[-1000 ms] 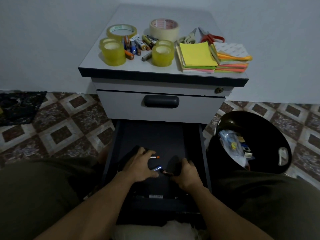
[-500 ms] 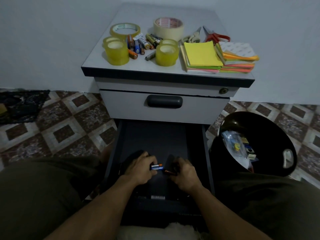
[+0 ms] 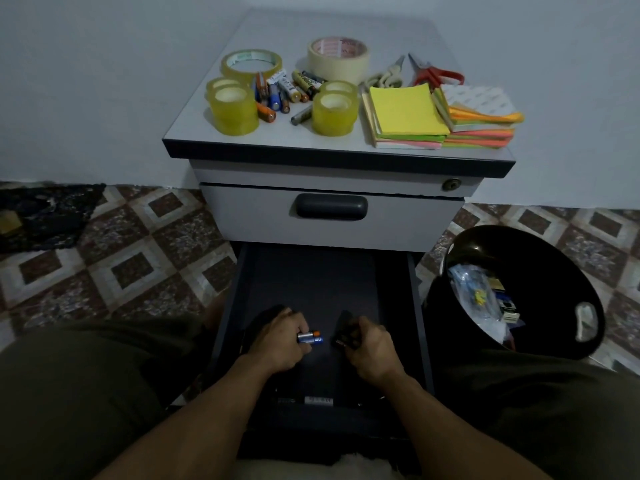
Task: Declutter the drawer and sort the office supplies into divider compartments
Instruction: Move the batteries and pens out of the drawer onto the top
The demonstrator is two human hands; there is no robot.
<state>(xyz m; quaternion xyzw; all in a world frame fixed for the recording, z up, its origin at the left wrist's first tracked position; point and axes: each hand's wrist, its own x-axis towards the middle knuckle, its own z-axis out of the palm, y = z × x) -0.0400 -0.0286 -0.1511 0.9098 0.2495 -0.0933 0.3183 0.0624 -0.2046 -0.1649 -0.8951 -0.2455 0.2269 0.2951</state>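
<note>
The dark bottom drawer [image 3: 228,306] of the grey cabinet is pulled out towards me. Inside it my left hand [image 3: 277,344] is closed around a few batteries [image 3: 310,337], blue and silver with orange tips. Beside it my right hand [image 3: 372,349] is closed on small dark items [image 3: 343,342] that are too dim to name. On the cabinet top [image 3: 242,36] lie tape rolls [image 3: 235,110], more batteries [image 3: 282,91], scissors [image 3: 429,74] and stacks of sticky notes [image 3: 405,116].
A black bin [image 3: 540,244] with wrappers and scraps stands on the tiled floor right of the drawer. The upper drawer [image 3: 329,223] is closed. My knees flank the open drawer. A dark cloth [image 3: 45,216] lies on the floor at far left.
Both hands have drawn back slightly inside the drawer. My left hand has gathered the loose batteries into its grip, and my right hand has closed on dark items.
</note>
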